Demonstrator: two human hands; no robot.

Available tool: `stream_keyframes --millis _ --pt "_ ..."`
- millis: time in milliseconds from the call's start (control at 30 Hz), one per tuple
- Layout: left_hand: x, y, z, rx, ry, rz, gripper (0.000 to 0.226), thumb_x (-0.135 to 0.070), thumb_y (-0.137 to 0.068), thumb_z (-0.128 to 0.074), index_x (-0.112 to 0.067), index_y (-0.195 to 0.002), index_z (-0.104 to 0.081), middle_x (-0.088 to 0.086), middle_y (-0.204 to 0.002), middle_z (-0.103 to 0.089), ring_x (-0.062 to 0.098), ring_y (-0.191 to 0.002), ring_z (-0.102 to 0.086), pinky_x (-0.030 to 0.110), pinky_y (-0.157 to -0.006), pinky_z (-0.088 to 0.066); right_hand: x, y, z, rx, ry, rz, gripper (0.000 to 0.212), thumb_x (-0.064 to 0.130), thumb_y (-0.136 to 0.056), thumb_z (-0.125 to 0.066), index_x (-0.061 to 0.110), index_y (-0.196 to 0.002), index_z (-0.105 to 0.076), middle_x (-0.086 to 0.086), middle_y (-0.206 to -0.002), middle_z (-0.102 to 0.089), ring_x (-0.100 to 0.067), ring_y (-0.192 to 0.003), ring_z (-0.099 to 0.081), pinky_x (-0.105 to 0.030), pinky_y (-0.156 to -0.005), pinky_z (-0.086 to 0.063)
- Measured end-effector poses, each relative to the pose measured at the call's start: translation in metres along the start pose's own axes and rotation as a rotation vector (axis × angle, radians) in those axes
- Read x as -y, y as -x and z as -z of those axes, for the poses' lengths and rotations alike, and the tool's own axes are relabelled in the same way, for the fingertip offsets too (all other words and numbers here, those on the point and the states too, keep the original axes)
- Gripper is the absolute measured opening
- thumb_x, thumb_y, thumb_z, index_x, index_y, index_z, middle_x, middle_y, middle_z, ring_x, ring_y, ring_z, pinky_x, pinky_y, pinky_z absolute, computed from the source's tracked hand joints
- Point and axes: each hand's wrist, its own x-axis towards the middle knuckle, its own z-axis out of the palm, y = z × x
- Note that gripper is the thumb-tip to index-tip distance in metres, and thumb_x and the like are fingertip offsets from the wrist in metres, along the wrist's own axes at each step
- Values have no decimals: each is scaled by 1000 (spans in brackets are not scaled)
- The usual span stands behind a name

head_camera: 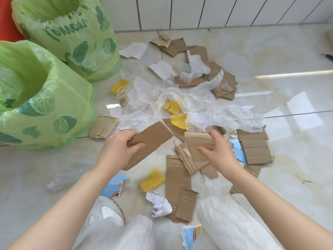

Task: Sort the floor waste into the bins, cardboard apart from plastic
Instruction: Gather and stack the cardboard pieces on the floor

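From the head cam: the left hand (118, 150) is gripping a long flat strip of brown cardboard (153, 139), thumb curled over its near end, and the strip's long axis is running diagonally, pointing up and right toward the pile. The right hand (216, 150) is pinching a smaller, paler cardboard piece (196, 141), kind of trapezoid shaped, tilted with its wide end pointing up-left. Both pieces are sitting over the glossy tiled floor (270, 51), right above a mess of corrugated cardboard scraps (177, 179), crinkly clear plastic film (225, 114) and yellow foam netting (152, 179). Two bins lined with green lemon-print bags (59, 120) are standing at the left, touching each other.
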Motion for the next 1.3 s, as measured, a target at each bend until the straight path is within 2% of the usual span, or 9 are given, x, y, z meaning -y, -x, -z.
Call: stream_keyframes --millis 167,300,400,567,700,800,967,1067,1300 --pt "-35 -1 -24 119 333 145 21 -23 -79 -74 -8 -74 -61 1 -61 -55 8 -56 -46 24 -56 -38 -37 16 23 36 102 -90 20 15 -83 -68 12 -97 -54 1 -83 -59 -14 -74 -53 -12 -59 -38" --pt "-47 11 -56 269 642 434 8 -20 -84 -71 -14 -89 -70 -1 -86 -74 13 -78 -69 31 -73 -56 -60 19 22 182 196 -138 22 19 -82 -69 20 -96 -52 0 -89 -58 -18 -86 -54 -21 -59 -34" --pt "-43 23 -81 373 739 646 11 -17 -87 -67 -10 -95 -68 6 -94 -73 19 -84 -70 30 -70 -55 -67 20 8 207 137 -155 23 20 -82 -69 23 -86 -47 0 -88 -53 -18 -85 -51 -20 -58 -33" --pt "-36 40 -104 364 762 847 21 -13 -89 -64 -4 -107 -65 13 -99 -72 26 -89 -69 33 -75 -55 -71 16 -9 112 126 -182 31 21 -84 -66 7 -111 -57 -7 -107 -58 -27 -105 -53 -24 -73 -30" --pt "-39 43 -119 355 400 655 34 -18 -78 -73 -12 -110 -62 6 -108 -67 21 -97 -65 33 -89 -51 -74 14 -19 245 290 -4 46 29 -85 -60 16 -129 -49 1 -133 -53 -26 -131 -29 -29 -101 -31" --pt "-50 51 -129 370 92 504 53 -23 -77 -71 -10 -122 -47 9 -121 -45 25 -114 -49 26 -94 -36 -72 15 -21 249 315 -36 51 27 -86 -55 16 -135 -43 -5 -131 -55 -29 -137 -26 -34 -106 -33" --pt "-59 49 -137 309 105 444 54 -18 -74 -71 -13 -120 -45 8 -123 -31 28 -118 -42 27 -103 -33 -69 19 -23 236 353 -5 38 26 -87 -53 10 -121 -48 -10 -113 -62 -29 -125 -40 -32 -94 -39" --pt "-60 44 -134 324 190 487 49 -13 -74 -73 -15 -116 -47 5 -117 -32 24 -109 -49 18 -87 -36 -68 22 -23 212 354 -11 37 27 -88 -53 10 -121 -47 -10 -111 -63 -28 -119 -44 -32 -90 -40" --pt "-55 40 -128 335 380 563 41 -12 -65 -82 -18 -94 -54 0 -93 -68 21 -89 -65 37 -82 -54 -66 19 -15 211 378 -25 21 30 -87 -54 15 -100 -46 -12 -99 -64 -32 -98 -55 -33 -69 -38"
